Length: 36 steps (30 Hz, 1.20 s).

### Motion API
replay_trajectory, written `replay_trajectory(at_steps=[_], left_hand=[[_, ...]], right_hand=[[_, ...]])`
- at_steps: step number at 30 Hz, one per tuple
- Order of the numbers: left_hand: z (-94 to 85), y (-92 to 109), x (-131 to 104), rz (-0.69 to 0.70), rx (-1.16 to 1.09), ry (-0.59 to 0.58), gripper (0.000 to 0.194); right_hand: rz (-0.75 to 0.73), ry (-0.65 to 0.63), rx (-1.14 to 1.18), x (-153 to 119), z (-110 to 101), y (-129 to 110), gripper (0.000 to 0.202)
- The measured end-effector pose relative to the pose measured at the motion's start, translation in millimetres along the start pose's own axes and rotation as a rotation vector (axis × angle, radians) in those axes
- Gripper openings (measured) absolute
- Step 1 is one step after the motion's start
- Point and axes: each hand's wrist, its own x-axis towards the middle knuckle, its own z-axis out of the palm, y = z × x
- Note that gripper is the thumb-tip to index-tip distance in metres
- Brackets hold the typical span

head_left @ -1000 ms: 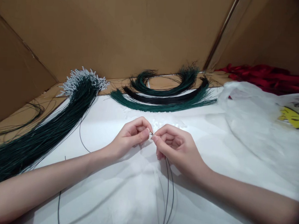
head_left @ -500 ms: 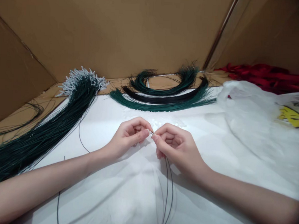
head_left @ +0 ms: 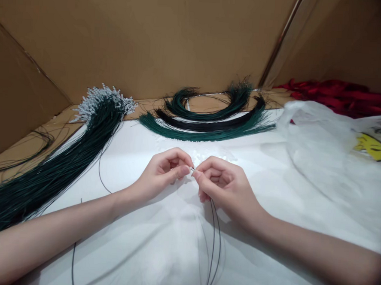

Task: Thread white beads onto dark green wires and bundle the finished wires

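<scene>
Over the white sheet my two hands meet with their fingertips almost touching. My left hand (head_left: 167, 169) is closed in a pinch of thumb and index finger; the tiny thing at its tips is too small to make out. Thumb and index finger of my right hand (head_left: 225, 183) pinch the end of some thin dark strands (head_left: 219, 247). These hang below the palm and run toward the near edge. Just behind the hands lies a scatter of small white beads (head_left: 205, 154).
At left lies a thick bundle of dark green strands (head_left: 69, 161) with white beaded ends. Curved bundles of green and black strands (head_left: 207, 135) lie at the back. To the right are a clear plastic bag (head_left: 325, 150) and red ribbon (head_left: 342, 96). Cardboard walls (head_left: 145, 36) enclose the area.
Both hands hold nearly the same pinch, fingertips together. The view has shifted very slightly; nothing was let go or picked up.
</scene>
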Motion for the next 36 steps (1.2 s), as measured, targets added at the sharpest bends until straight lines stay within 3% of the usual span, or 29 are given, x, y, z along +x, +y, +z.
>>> replay_trajectory(at_steps=[36], left_hand=[[-1.5, -2.1, 1.1, -0.006, -0.014, -0.039, 0.017]], right_hand=[[0.004, -0.007, 0.005, -1.6, -0.4, 0.4, 0.010]])
